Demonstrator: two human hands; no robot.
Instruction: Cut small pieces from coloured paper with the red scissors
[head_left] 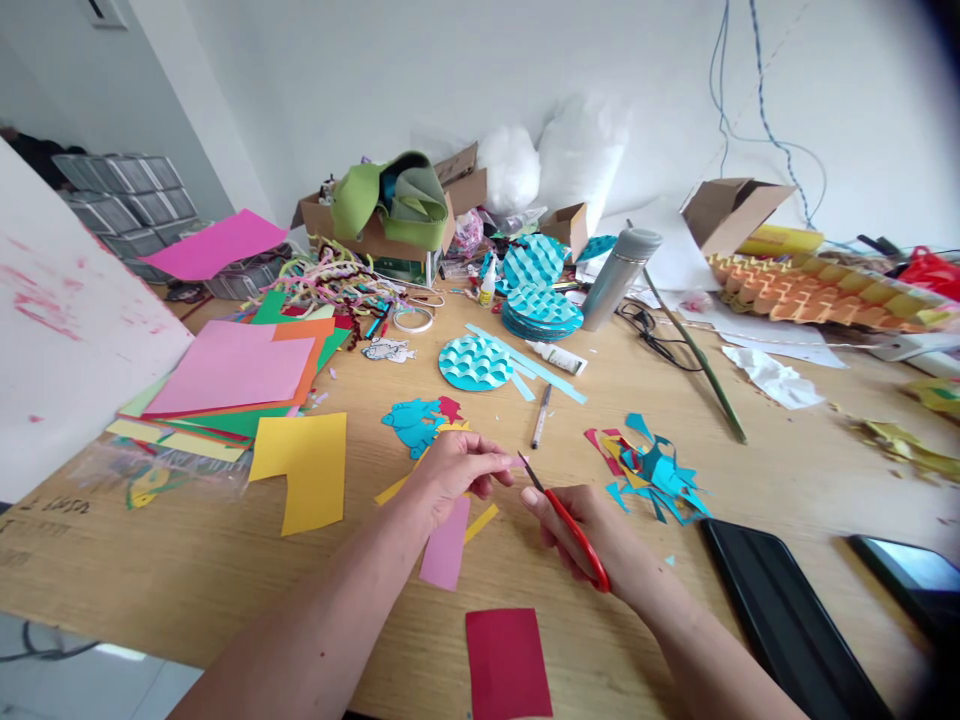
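Observation:
My left hand (461,468) pinches a small piece of pink paper (519,462), whose tip shows beyond the fingers. In my right hand (581,530) is a pair of scissors (577,535) with red handles; its dark blades point at the pink piece, close to my left fingertips. A pink paper strip (447,545) lies under my left hand, with yellow strips (481,523) beside it. Just behind that hand are blue paper fish cut-outs (412,425) and a red cut-out (450,408). Nearest to me lies a dark red paper rectangle (509,663).
Blue, red and yellow scraps (652,468) lie right of my hands, near a black tablet (780,610) and a phone (907,575). Stacked coloured paper (232,370) and an L-shaped yellow sheet (307,470) are left. Behind stand blue wavy discs (475,362) and a flask (619,280).

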